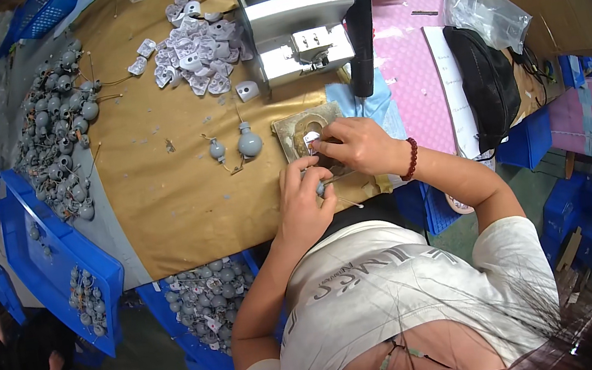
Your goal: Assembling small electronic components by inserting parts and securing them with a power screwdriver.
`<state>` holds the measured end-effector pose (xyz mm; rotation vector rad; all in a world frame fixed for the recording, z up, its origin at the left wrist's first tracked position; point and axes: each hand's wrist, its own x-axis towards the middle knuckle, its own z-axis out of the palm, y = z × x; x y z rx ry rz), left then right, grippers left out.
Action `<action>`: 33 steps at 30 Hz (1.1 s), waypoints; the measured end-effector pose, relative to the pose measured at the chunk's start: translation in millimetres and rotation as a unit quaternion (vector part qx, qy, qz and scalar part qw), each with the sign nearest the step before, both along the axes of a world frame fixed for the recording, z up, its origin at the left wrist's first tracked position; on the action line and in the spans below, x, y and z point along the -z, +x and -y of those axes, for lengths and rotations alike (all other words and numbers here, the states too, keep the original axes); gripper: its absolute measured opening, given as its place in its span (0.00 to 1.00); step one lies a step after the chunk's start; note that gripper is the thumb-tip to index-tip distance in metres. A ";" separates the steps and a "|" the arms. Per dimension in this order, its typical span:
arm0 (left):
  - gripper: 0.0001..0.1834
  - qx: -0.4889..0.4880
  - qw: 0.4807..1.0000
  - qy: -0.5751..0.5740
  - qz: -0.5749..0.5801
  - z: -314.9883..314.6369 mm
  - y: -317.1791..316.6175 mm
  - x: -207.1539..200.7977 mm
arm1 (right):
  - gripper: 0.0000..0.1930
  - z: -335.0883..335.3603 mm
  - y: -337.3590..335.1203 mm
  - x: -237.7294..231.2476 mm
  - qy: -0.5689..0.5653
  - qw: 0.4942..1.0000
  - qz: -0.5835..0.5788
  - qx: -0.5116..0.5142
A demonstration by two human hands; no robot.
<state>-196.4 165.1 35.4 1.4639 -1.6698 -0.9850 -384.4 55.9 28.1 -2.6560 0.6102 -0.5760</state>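
Two hands in use: your left hand [303,198] pinches a grey bulb [321,189] at the near side of the block [283,127]; your right hand's [364,145] fingers meet at the white piece [310,137] over its recess, grip unclear. Steady the bulb; guide gently. Knuckles hide the contact.

On the surface [179,225], two bulbs [250,143] lie left of the block [286,128]; behind, caps [198,52] lie left of the machine [297,10].
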 end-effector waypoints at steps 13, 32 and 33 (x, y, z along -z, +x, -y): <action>0.23 -0.010 0.988 -0.051 0.148 11.9 7.2 -7.4 | 0.12 17.1 3.7 -16.7 -0.039 0.992 -0.082 -0.089; 0.26 0.007 0.942 -0.143 0.302 17.2 -5.1 22.8 | 0.19 1.4 -51.4 -5.6 0.191 0.975 -0.023 0.112; 0.25 0.006 0.943 -0.145 0.299 18.5 -4.3 22.6 | 0.19 1.4 -48.8 1.3 0.161 0.978 -0.035 0.124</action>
